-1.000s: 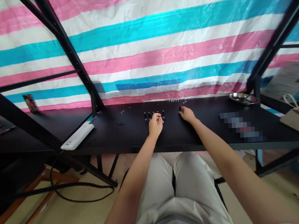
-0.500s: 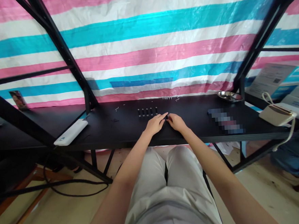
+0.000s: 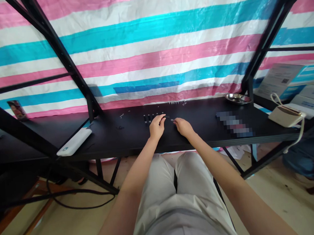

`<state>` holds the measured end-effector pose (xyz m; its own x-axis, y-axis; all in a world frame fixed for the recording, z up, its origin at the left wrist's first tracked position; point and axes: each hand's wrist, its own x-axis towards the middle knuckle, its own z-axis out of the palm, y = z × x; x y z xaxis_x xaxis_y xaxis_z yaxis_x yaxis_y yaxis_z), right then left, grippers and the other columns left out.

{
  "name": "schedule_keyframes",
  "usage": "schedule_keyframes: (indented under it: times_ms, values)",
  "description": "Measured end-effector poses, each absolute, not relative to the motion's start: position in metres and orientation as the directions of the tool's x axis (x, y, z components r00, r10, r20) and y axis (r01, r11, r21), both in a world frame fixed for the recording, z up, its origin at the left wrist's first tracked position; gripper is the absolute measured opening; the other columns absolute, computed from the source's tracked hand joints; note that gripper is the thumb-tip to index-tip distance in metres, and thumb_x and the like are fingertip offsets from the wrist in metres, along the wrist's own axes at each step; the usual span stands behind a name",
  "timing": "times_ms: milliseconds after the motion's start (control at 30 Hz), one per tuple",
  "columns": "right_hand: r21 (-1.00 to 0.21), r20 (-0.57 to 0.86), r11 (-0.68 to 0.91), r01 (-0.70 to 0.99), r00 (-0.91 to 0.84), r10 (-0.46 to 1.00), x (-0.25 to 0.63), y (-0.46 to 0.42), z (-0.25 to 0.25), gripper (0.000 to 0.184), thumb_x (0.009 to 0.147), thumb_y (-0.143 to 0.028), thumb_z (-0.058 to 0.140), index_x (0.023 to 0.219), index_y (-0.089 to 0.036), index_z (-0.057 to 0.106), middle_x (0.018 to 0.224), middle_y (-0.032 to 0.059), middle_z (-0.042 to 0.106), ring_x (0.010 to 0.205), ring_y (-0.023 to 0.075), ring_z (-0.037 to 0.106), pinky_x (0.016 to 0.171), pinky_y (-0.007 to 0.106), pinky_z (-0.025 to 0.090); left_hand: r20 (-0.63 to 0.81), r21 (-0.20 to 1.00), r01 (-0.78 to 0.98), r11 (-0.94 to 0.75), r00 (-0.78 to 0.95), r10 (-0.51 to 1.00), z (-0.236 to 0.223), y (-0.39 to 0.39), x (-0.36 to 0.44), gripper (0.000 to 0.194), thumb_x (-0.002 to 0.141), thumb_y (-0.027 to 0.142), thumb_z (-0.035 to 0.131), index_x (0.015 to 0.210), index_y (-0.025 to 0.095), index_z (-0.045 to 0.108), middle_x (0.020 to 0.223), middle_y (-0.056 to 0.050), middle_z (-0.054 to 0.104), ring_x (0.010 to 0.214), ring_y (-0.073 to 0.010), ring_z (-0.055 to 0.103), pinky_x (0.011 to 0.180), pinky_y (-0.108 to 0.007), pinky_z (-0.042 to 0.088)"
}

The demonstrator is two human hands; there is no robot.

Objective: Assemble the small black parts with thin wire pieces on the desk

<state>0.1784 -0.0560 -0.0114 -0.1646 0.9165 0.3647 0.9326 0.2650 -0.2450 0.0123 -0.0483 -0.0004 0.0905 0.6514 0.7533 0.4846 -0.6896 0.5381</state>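
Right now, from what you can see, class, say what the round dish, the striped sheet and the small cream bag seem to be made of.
Round dish: polished metal, perhaps stainless steel, given its silvery glints.

Striped sheet: thin, glossy plastic, probably; it wrinkles and catches the light.

Small cream bag: smooth and leather-like, by its even surface, though the look cannot settle real or imitation.

Pinches a small dark piece (image 3: 167, 116) in the left hand (image 3: 157, 127) and a small pale-tipped piece (image 3: 172, 120) in the right hand (image 3: 184, 127), with a narrow gap between the two hands, over the black table (image 3: 126, 137). Has a row of short black cylinders (image 3: 145, 119) beside the left hand, partly hidden by it. Has, farther back, a line of tiny pale pieces (image 3: 173, 102); to the right, a shiny metal dish (image 3: 237, 98) and a cream pouch (image 3: 285, 116); to the left, a white oblong device (image 3: 75, 141).
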Motion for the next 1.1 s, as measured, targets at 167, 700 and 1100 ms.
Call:
schedule_keyframes:
  times_ms: [167,700,1100]
  values:
    - [-0.237,0.345,0.248,0.939,-0.157,0.925,0.178,-0.056,-0.011,0.022,0.094,-0.025,0.034,0.096,-0.017,0.055,0.098,0.0103,0.062,0.089,0.0195,0.057,0.073,0.025,0.037,0.736,0.559,0.433,-0.707,0.134,0.664,0.000,-0.050,0.013,0.023,0.087,0.030,0.048,0.102,0.025,0.065,0.096,-0.005,0.066,0.090,-0.0153,0.061,0.075,-0.025,0.048]
    - [-0.242,0.460,0.390,0.889,-0.249,0.853,0.180,-0.054,-0.017,0.024,0.091,-0.020,0.039,0.108,-0.013,0.054,0.102,0.0126,0.061,0.094,0.0206,0.056,0.079,0.029,0.041,0.667,0.429,0.539,-0.724,0.352,0.657,-0.010,-0.044,0.014,0.021,0.084,0.034,0.054,0.096,0.022,0.067,0.080,-0.002,0.064,0.068,-0.0116,0.056,0.069,-0.025,0.047]
    - [-0.690,0.423,0.260,0.676,0.084,0.902,0.177,-0.017,-0.015,0.019,0.082,-0.034,0.053,0.078,-0.016,0.058,0.074,0.0035,0.061,0.068,0.0144,0.055,0.066,0.025,0.041,0.709,0.613,0.519,-0.596,-0.030,0.704,-0.008,-0.038,0.009,0.024,0.087,0.033,0.047,0.090,0.016,0.064,0.076,-0.004,0.065,0.062,-0.0102,0.056,0.066,-0.023,0.046]
